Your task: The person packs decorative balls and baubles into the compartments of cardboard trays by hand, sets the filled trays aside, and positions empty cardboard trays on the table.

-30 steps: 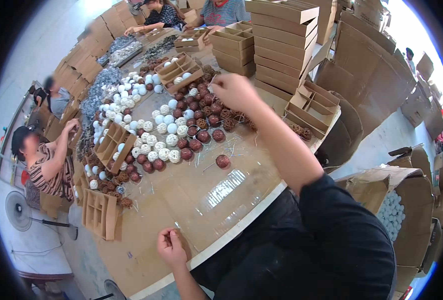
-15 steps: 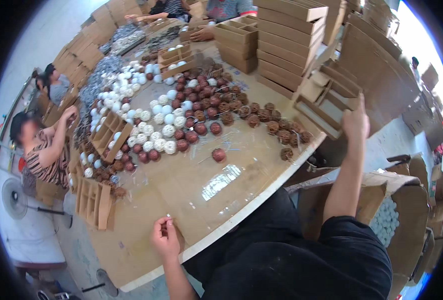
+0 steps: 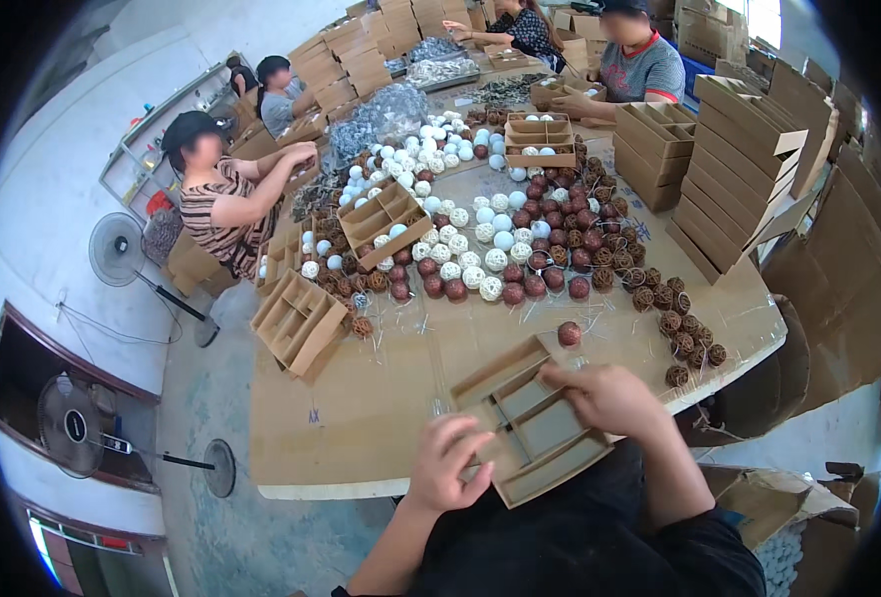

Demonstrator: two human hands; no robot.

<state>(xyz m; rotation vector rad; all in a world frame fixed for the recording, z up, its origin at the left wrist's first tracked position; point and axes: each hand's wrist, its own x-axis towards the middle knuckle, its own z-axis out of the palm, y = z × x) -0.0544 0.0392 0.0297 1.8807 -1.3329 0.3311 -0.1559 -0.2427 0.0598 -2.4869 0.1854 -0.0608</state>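
A shallow cardboard box with dividers (image 3: 557, 430) is tilted at the table's near edge, in front of my body. My right hand (image 3: 614, 400) grips its far right part, thumb and fingers closed on the cardboard. My left hand (image 3: 447, 466) is at the box's left side with its fingers spread; whether they touch the cardboard I cannot tell. Only cardboard strips show inside the box. Just beyond it lies a single dark red ball (image 3: 569, 333). Farther off are many loose balls: white woven ones (image 3: 490, 288), pale smooth ones (image 3: 503, 240) and brown wicker ones (image 3: 670, 322).
Divided boxes stand among the balls, one at the left (image 3: 299, 320) and one mid-table (image 3: 386, 224). A tall stack of boxes (image 3: 729, 189) rises at the right. Co-workers sit along the left (image 3: 223, 199) and far sides (image 3: 644, 72). A fan (image 3: 117, 249) stands at left.
My right hand has brought a divided box from the stack side at the right to the near table edge. My left hand has opened and come beside it. The view has swung right.
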